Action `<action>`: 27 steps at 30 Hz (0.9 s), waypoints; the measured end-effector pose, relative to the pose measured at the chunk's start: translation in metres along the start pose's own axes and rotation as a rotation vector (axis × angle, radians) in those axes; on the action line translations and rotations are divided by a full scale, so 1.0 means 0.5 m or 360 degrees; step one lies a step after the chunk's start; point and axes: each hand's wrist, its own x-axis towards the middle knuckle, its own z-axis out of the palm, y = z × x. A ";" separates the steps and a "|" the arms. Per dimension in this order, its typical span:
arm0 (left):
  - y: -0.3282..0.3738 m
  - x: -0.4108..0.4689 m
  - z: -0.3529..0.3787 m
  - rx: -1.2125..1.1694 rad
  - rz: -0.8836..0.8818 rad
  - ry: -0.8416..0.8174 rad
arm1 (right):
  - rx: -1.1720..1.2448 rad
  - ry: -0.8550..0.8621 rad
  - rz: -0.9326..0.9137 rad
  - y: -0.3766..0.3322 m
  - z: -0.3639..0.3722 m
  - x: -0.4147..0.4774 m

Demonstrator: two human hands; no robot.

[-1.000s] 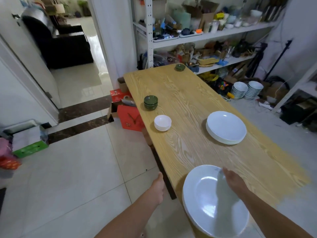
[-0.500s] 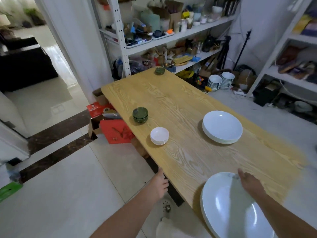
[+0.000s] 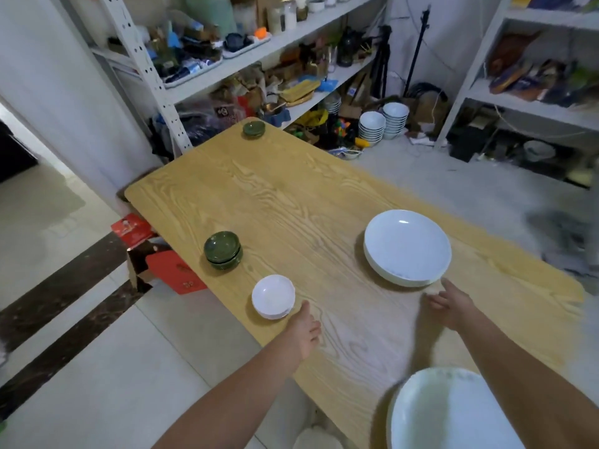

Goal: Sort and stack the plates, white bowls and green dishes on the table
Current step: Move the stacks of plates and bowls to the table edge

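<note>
Status: sorting partly done, judged from how things lie.

- White bowls: one nested pile at lower left of centre, close to the left edge of the table. No other white bowls show on the tabletop, so this group looks finished.
- Green stack: several dishes nested, just above the bowls in the frame. A separate green dish sits at the table's top corner, well apart. Whether it is one dish or more is too small to tell. It is not yet joined to the stack.
- Plates: two piles. The far plate stack is right of centre and the near plate stack is at the bottom right, partly cut off by the frame. They are not yet merged.

Hands:
- Your left hand sits just beside the white bowls with the thumb up towards their rim. It holds nothing and its fingers are loose. Contact with the bowls cannot be told.
- Your right hand is spread, fingers apart, with the index finger reaching to the lower rim of the far plate stack. It has no grip on it. Blur hides whether it touches.

Remaining, as I judge it: bring the two plate piles together and fetch the separate green dish to the green stack. Roughly half is left.
</note>
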 end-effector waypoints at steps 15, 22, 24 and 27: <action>0.068 0.050 -0.006 0.0080 -0.0152 -0.0022 | -0.0319 0.0175 0.0112 -0.006 0.065 0.128; 0.071 0.044 -0.010 0.0094 -0.0235 -0.0076 | -0.0614 -0.0042 0.0089 0.015 0.025 0.069; 0.069 0.039 -0.013 0.0069 -0.0255 -0.0099 | -0.0698 -0.0250 0.0085 0.016 0.029 0.046; 0.070 0.027 -0.013 0.0028 -0.0267 -0.0094 | -0.0969 -0.0478 0.0063 0.016 0.035 0.045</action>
